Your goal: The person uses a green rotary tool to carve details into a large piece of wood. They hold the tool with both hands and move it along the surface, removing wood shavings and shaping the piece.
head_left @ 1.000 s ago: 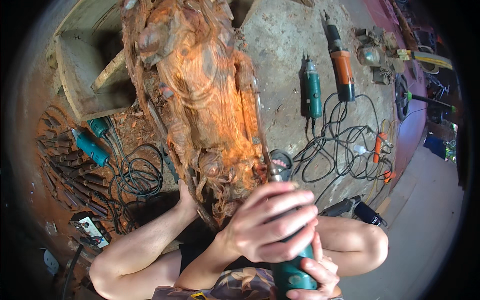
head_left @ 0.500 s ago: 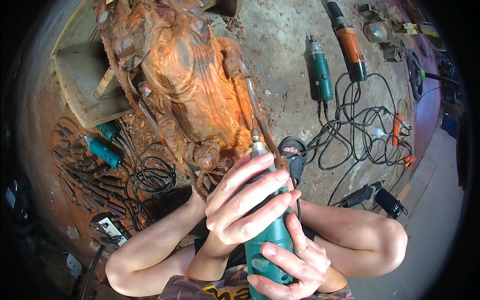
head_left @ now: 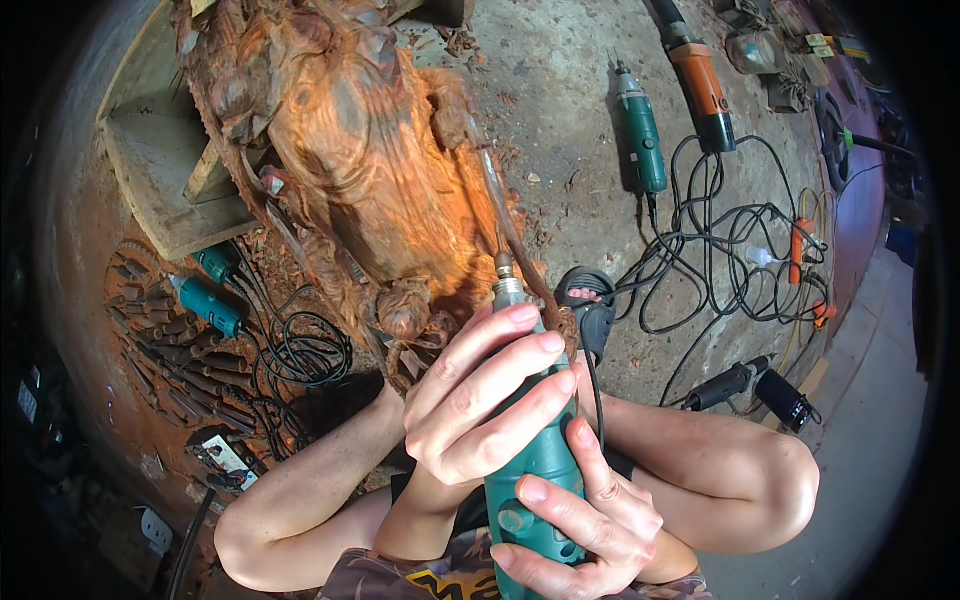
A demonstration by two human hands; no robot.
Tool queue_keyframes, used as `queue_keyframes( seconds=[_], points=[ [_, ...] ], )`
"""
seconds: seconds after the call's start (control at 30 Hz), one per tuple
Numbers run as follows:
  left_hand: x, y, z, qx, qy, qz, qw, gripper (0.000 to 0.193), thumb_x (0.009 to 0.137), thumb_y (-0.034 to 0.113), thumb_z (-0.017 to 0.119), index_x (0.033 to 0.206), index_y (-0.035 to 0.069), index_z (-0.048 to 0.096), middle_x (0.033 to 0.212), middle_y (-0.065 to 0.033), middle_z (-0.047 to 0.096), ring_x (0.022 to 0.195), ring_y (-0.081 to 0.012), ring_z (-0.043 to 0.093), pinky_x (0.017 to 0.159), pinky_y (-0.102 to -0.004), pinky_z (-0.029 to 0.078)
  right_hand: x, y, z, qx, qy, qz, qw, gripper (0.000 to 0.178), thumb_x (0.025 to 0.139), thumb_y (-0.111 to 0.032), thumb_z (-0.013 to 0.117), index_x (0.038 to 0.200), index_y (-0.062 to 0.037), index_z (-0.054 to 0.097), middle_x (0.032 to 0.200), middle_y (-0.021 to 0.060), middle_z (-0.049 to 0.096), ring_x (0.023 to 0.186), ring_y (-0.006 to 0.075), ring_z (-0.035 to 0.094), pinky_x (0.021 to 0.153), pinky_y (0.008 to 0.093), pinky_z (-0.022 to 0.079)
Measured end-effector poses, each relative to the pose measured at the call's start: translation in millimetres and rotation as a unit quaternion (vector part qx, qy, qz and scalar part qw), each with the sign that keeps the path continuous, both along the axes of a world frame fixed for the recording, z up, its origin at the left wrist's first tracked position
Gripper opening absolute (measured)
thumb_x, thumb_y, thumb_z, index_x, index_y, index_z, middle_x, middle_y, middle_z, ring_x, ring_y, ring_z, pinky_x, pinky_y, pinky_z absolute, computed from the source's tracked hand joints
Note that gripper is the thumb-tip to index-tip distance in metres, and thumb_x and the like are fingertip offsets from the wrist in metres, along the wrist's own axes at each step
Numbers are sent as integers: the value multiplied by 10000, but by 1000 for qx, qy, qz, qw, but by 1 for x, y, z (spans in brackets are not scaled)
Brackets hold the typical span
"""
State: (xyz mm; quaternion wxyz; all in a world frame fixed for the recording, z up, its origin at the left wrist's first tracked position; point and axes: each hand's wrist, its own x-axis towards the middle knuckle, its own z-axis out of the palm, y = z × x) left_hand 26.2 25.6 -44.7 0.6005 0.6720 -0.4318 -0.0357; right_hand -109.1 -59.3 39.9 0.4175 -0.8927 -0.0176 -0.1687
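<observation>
Both my hands are closed round a green die grinder (head_left: 541,462), its metal collet pointing away from me. My left hand (head_left: 480,400) wraps over the front of the body near the collet. Lower down, my right hand (head_left: 595,520) grips the rear part from the right side. A thin bit in the collet reaches up to the lower right edge of a reddish-brown wood carving (head_left: 345,150); whether its tip touches the wood, I cannot tell. A slender carved rod (head_left: 512,225) runs along the carving's right side, just beside the bit.
A second green die grinder (head_left: 640,140) and an orange power tool (head_left: 702,90) lie on the concrete at the right, with tangled black cables (head_left: 700,240). At left are a wooden box (head_left: 160,150), a teal power tool (head_left: 207,305), several bits (head_left: 180,350) and a power strip (head_left: 222,455).
The die grinder and both hands have shifted slightly to the left, the bit along with them. My grip looks the same. The carving also appears a little further left in view.
</observation>
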Motion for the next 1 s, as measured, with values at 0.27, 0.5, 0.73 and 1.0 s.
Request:
queue_keyframes(
  seconds=[0.27, 0.5, 0.73, 1.0],
  points=[
    [-3, -4, -2, -32, -4, 29, 999, 322, 782, 43, 848, 1083, 102, 749, 1145, -113, 754, 1104, -356, 717, 960, -495, 609, 0, -2, 5, -12, 4, 20, 1000, 371, 834, -37, 750, 1170, -88, 602, 1254, 310, 654, 1163, 477, 673, 1007, 737, 523],
    [-2, 0, -1, -12, -3, -7, 1000, 305, 787, 60, 843, 1075, 106, 754, 1147, -112, 755, 1101, -355, 719, 971, -497, 605, -3, 19, 3, 9, -9, -69, 998, 387, 846, -30, 741, 1199, -74, 588, 1245, 318, 654, 1174, 457, 674, 1003, 736, 527],
    [0, 3, -4, -13, -17, -19, 1000, 275, 811, 60, 811, 1077, 106, 759, 1147, -105, 752, 1104, -347, 717, 955, -489, 619, 0, 19, -5, 6, -42, -86, 995, 425, 827, -40, 775, 1206, -83, 588, 1258, 328, 648, 1138, 548, 658, 966, 727, 551],
    [-4, 2, 4, 13, -13, -23, 1000, 261, 809, 84, 819, 1062, 102, 757, 1125, -99, 755, 1078, -338, 727, 920, -482, 635, -7, 21, 3, 23, 5, -105, 994, 415, 813, -90, 812, 1178, -148, 623, 1298, 300, 638, 1149, 643, 600, 908, 676, 585]
  ],
)
